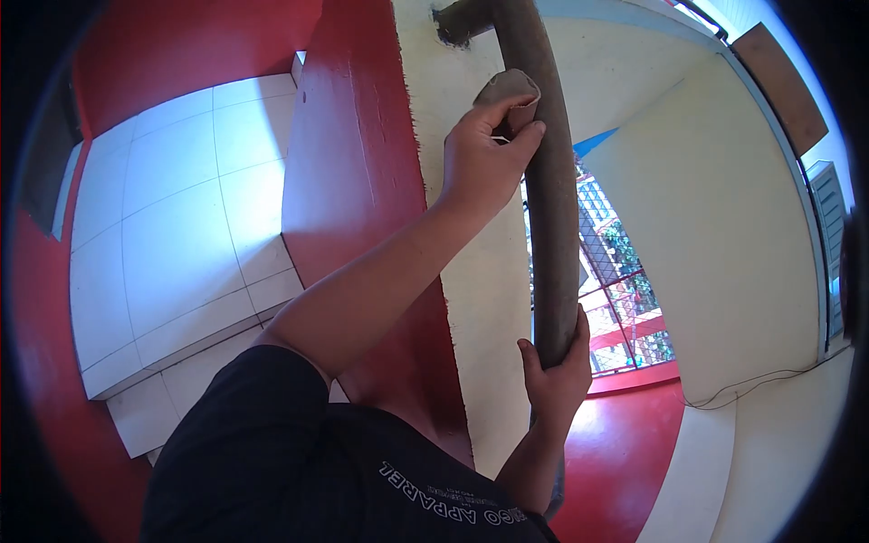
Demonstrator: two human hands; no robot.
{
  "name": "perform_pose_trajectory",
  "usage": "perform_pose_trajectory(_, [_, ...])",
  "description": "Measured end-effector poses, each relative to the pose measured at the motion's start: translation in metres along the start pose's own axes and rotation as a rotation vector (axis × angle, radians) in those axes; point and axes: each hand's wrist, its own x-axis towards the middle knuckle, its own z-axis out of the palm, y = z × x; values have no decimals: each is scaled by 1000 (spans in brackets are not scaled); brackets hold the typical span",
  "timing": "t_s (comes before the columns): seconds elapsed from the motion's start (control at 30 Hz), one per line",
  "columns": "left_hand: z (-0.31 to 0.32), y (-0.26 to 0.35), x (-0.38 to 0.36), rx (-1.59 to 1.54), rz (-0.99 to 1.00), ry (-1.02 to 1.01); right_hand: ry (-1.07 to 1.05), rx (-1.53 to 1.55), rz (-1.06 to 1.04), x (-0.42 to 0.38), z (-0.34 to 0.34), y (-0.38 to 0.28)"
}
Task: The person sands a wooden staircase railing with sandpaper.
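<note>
A thick brown-grey handrail (552,199) runs top to bottom, with a bracket (466,20) joining it to the cream wall near the top. My left hand (489,149) pinches a folded piece of sandpaper (509,88) between thumb and fingers, close against the rail's upper part. The sheet's curled edge shows above the fingers, and part of it is hidden by them. Lower down, my right hand (557,380) wraps round the rail, thumb on the near left side and fingers reaching up its right side.
A red and cream wall (434,271) stands beside the rail. To the left are white tiled steps (172,208) between red walls. Beyond the rail is a barred window (620,271) with plants behind it. A thin dark cable (751,389) hangs at the right.
</note>
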Motion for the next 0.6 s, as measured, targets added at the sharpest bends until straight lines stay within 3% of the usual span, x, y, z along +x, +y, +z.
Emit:
perform_pose_trajectory(0.07, [3, -22, 6, 189, 228, 96, -6, 6, -9, 0, 1, 4])
perform_pose_trajectory(0.13, [3, -18, 6, 205, 297, 107, -12, 13, -27, 0, 2, 7])
perform_pose_trajectory(0.2, [5, -10, -3, 48, 203, 36, -28, 29, -7, 0, 1, 6])
perform_pose_trajectory(0.3, [15, -12, -39, 97, 5, 14, -44, 24, 12, -2, -1, 4])
perform_pose_trajectory(0.4, [13, -19, -59, 77, 106, -17, -46, 38, -3, 0, -3, 1])
perform_pose_trajectory(0.53, [8, -1, 6, 298, 233, 41, -28, 17, -67, 1, -1, 6])
perform_pose_trajectory(0.6, [8, -3, 3, 321, 246, 9, -39, 11, -62, 0, -1, 8])
